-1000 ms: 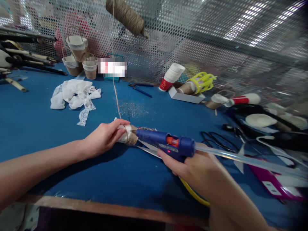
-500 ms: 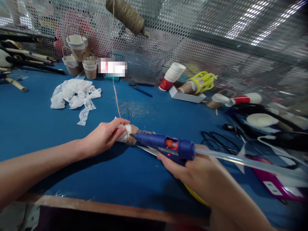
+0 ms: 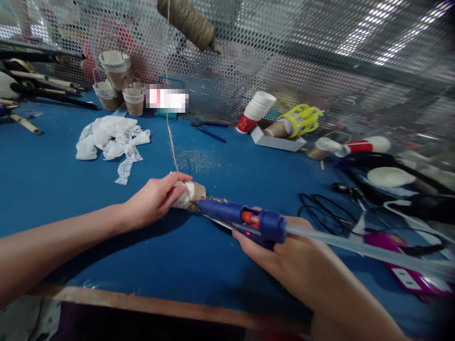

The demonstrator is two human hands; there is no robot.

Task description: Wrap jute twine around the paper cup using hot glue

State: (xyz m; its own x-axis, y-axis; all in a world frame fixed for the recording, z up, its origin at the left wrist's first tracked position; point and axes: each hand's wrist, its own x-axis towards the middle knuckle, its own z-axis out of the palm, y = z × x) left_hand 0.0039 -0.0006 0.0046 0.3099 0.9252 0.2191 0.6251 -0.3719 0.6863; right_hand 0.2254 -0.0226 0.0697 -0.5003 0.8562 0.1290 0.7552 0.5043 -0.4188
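Observation:
My left hand (image 3: 159, 198) is closed around a small paper cup (image 3: 195, 191) lying on its side, with brown twine wound around part of it. A strand of twine (image 3: 171, 142) runs from the cup up toward the large twine spool (image 3: 188, 23) hanging above. My right hand (image 3: 277, 251) grips a blue hot glue gun (image 3: 234, 212), whose nozzle meets or nearly meets the twine-wrapped part. A clear glue stick (image 3: 327, 237) sticks out of the gun's back, and a red light glows on its side. Under the gun lies a partly hidden metal blade.
White lace (image 3: 108, 137) lies in a heap at left. Twine-wrapped cup baskets (image 3: 134, 102) stand behind it. Pliers (image 3: 211, 133), stacked paper cups (image 3: 256, 112) and a white box (image 3: 277, 141) sit toward the mesh wall. Black cables (image 3: 323, 213) and a purple power strip (image 3: 401, 265) lie at right.
The glue gun has shifted slightly left and down, its nozzle lower against the twine-wrapped part. My left hand keeps its hold on the cup.

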